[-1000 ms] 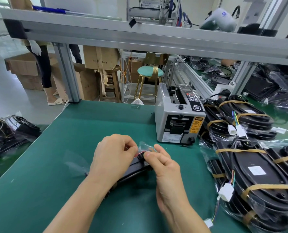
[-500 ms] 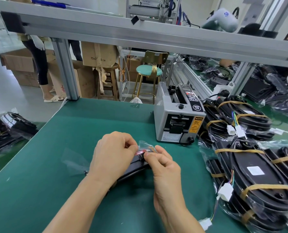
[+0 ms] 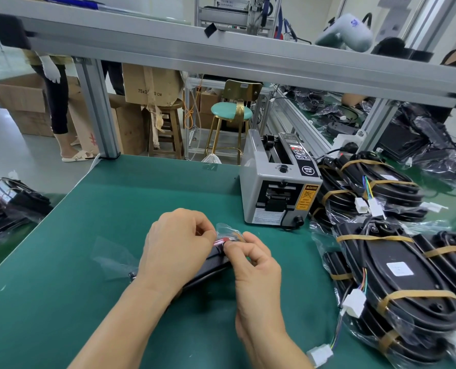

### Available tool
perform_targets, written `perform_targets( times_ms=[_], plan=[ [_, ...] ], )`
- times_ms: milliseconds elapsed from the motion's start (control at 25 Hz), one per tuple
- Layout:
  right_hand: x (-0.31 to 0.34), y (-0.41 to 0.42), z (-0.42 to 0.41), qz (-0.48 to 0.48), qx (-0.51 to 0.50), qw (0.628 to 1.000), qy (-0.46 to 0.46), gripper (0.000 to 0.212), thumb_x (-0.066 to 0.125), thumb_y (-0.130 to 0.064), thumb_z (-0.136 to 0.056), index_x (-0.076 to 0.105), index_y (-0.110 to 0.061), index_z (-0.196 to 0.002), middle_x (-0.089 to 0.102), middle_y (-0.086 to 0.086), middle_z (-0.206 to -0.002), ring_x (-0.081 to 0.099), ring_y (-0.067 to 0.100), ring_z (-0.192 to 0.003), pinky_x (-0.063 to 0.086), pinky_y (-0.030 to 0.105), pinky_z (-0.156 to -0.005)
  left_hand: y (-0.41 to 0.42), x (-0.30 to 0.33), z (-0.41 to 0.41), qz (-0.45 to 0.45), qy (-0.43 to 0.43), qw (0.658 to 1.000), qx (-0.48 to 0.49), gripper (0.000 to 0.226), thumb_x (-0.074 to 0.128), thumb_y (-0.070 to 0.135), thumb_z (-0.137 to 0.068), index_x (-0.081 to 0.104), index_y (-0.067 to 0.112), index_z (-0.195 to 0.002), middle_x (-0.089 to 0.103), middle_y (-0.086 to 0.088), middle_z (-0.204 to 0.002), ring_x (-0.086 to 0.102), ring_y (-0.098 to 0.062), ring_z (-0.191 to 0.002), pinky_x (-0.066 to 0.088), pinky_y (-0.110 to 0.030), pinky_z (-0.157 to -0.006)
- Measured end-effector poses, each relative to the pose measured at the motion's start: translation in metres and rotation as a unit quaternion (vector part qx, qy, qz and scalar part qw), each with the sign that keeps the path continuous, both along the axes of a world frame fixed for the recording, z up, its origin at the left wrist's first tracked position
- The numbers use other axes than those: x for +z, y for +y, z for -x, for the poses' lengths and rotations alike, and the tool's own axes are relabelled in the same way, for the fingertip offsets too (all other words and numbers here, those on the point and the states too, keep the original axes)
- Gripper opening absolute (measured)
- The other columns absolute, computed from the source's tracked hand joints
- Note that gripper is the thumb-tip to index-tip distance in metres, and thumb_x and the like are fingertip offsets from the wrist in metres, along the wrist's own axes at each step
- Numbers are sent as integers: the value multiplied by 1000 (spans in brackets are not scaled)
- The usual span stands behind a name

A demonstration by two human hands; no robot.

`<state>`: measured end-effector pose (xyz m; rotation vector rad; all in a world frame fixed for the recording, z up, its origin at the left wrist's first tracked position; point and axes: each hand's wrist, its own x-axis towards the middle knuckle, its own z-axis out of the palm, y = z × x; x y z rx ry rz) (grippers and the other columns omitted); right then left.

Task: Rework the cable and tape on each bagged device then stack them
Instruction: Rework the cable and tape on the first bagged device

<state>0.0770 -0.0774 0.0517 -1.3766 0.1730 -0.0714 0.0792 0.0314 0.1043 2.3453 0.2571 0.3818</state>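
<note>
Almost nothing is changing across the last second: both hands are staying locked at the same spot, only the view is creeping closer, so the fiddly cable-and-tape step is probably still under way and no stacking is starting yet. The left hand is lying curled over the black bagged device, fingertips pinching the clear bag plastic at the device's 1 o'clock end. The right hand is meeting it from 3 o'clock, thumb and forefinger pinching something small and reddish, too tiny to identify. The device is resting on the green worktop, mostly under the left palm. Farther off at 1 o'clock, the grey tape dispenser is standing untouched; at 3 o'clock taped devices are lying piled.
</note>
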Motion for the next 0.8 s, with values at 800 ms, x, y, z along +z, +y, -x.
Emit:
perform_targets(
  times_ms=[800],
  plan=[
    [-6,4,0,-32,-19,999,-11,16,73,-9,-75,73,-9,-59,61,-3,-116,51,-23,-97,36,17,-84,1,-1,-1,5,2,1000,-3,16,66,17,-73,68,24,-59,67,8,-62,63,-15,-70,53,-31,-68]
  ],
)
